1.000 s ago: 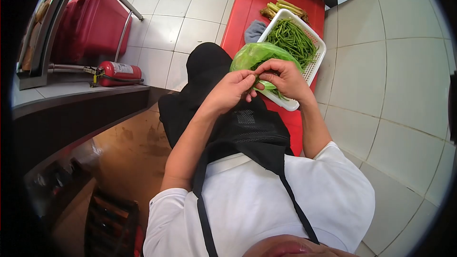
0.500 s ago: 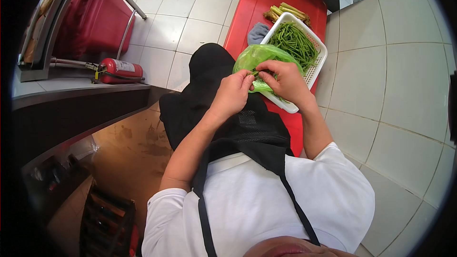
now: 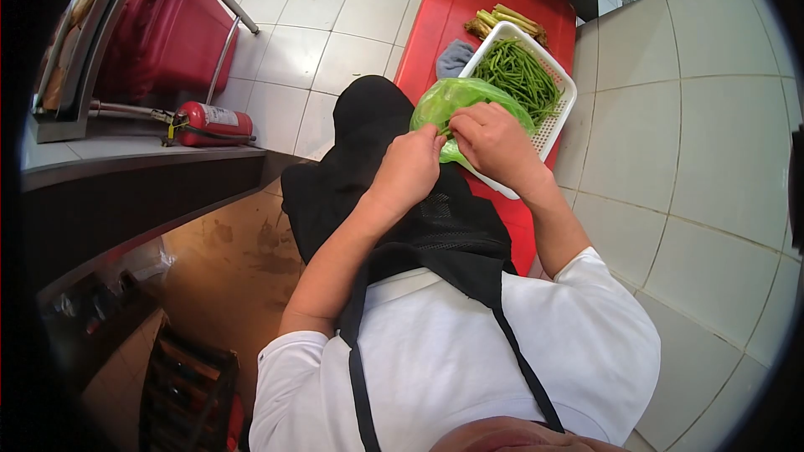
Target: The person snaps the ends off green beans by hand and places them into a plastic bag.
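Note:
My left hand is closed in a pinch above the near edge of a light green plastic bag. A short bit of green bean shows between its fingertips and those of my right hand, also closed in a pinch on it. The bag lies over the near part of a white plastic basket, and what is inside the bag is mostly hidden by my hands. Beyond the bag, the basket holds a heap of long green beans.
The basket stands on a red table beside a tiled wall. A grey cloth and a bundle of pale stalks lie by it. To the left are a fire extinguisher and a dark red bin.
My right hand has turned and dipped slightly towards my left hand, and its fingers have folded in. My left hand has barely shifted. The bag and basket stay put.

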{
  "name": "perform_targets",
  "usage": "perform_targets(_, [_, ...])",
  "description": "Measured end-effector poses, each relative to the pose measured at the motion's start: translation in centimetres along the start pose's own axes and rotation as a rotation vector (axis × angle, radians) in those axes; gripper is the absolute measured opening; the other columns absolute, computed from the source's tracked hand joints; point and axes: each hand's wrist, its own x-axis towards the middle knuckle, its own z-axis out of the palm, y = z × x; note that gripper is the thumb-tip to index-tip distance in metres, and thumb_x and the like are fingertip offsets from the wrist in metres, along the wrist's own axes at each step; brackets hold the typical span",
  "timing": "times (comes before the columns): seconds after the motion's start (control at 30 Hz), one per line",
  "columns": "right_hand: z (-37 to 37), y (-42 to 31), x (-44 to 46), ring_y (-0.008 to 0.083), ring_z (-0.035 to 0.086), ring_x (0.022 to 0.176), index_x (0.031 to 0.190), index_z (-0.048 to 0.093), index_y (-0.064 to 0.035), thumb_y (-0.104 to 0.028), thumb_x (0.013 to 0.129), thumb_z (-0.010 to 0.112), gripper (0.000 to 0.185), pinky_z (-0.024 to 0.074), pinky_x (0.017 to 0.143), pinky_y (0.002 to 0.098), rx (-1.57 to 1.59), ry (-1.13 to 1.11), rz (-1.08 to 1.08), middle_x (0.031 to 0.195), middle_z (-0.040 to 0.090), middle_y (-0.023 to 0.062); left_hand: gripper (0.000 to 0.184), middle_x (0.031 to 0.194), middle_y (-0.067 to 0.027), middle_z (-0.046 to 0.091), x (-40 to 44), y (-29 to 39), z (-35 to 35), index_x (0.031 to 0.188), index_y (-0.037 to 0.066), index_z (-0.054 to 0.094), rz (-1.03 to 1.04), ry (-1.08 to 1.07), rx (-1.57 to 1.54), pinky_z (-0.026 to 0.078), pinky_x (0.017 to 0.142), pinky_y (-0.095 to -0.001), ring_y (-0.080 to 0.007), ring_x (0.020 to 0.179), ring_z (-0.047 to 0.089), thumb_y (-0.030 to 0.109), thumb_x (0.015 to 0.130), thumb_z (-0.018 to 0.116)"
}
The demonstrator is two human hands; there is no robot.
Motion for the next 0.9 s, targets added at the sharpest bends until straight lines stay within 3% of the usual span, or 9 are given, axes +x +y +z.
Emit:
perform_targets(0.13, [0.9,0.5,-0.4,0.0316,0.062,0.082,0.09,0.062,-0.0032,-0.003,0.075,0.068,0.015,0.0487,0.074,0.0373,0.015,-0.022,0.017,0.089,0.064,0.0133,0.017,0.08,-0.0274,0.063,-0.3,0.1,-0.1,0.091,-0.002,0.059,0.025,-0.016,0.003,0.048,0.07,-0.0516,-0.0461,0.081,0.061,0.014,0.095,0.055])
perform_targets(0.23, [2.7,1.2,-1.3,0.0249,0.064,0.081,0.093,0.061,-0.0017,-0.004,0.08,0.067,0.014,0.049,0.076,0.0334,0.245,0.047,0.187,0.091,0.067,0.0102,0.017,0.081,-0.0272,0.063,-0.3,0.4,-0.6,0.092,-0.002,0.059,0.04,-0.02,-0.04,0.048,0.069,-0.0505,-0.0459,0.081,0.061,0.014,0.095,0.055])
perform_targets(0.33, [3.9,1.5,-1.8,0.015,0.063,0.082,0.094,0.062,-0.0001,-0.007,0.089,0.063,0.009,0.0491,0.077,0.029,0.794,0.007,0.634,0.091,0.067,0.0054,0.017,0.082,-0.027,0.063,-0.2,0.4,-1.3,0.094,-0.003,0.059,0.038,-0.04,-0.065,0.048,0.069,-0.0489,-0.0457,0.082,0.061,0.014,0.096,0.055])
perform_targets(0.43, [3.6,1.8,-1.5,0.0093,0.059,0.086,0.093,0.063,0.0011,-0.008,0.095,0.059,0.01,0.0489,0.079,0.0267,1.182,0.212,0.683,0.091,0.066,0.0018,0.017,0.083,-0.027,0.062,-0.1,0.4,-1.5,0.096,-0.003,0.06,0.046,-0.049,-0.074,0.048,0.069,-0.0475,-0.0455,0.082,0.061,0.014,0.096,0.055])
perform_targets(0.53, [2.3,1.7,-1.1,0.0098,0.06,0.076,0.09,0.064,0.0011,-0.008,0.091,0.062,0.01,0.0503,0.072,0.0271,1.051,0.153,0.585,0.078,0.065,0.0059,0.018,0.084,-0.0274,0.062,-0.1,0.2,-1.6,0.098,-0.003,0.06,0.043,-0.063,-0.085,0.048,0.069,-0.0472,-0.0452,0.084,0.061,0.014,0.096,0.055])
perform_targets(0.63, [0.8,1.2,-0.9,0.0144,0.065,0.076,0.091,0.065,0.0002,-0.008,0.089,0.064,0.009,0.0518,0.07,0.0297,0.689,-0.014,0.444,0.078,0.067,0.0089,0.018,0.085,-0.0275,0.062,-0.1,0.1,-1.7,0.099,-0.003,0.061,0.059,-0.079,-0.078,0.048,0.07,-0.0473,-0.0451,0.085,0.061,0.014,0.096,0.056])
perform_targets(0.83, [0.4,0.9,-0.5,0.029,0.068,0.08,0.094,0.066,-0.0023,-0.006,0.081,0.066,0.013,0.0534,0.071,0.0359,0.466,-0.049,0.237,0.085,0.068,0.0148,0.019,0.086,-0.0263,0.063,-0.3,0.1,-1.9,0.097,-0.002,0.06,0.053,-0.14,-0.049,0.048,0.072,-0.0483,-0.045,0.085,0.061,0.016,0.096,0.056])
perform_targets(0.9, [0.7,1.1,-0.6,0.0278,0.067,0.077,0.096,0.067,-0.003,-0.004,0.079,0.067,0.017,0.0532,0.07,0.0351,0.452,-0.052,0.196,0.084,0.068,0.0132,0.019,0.086,-0.026,0.063,-0.4,0.1,-1.9,0.096,-0.002,0.06,0.05,-0.183,-0.015,0.048,0.072,-0.0487,-0.0449,0.085,0.061,0.017,0.096,0.055])
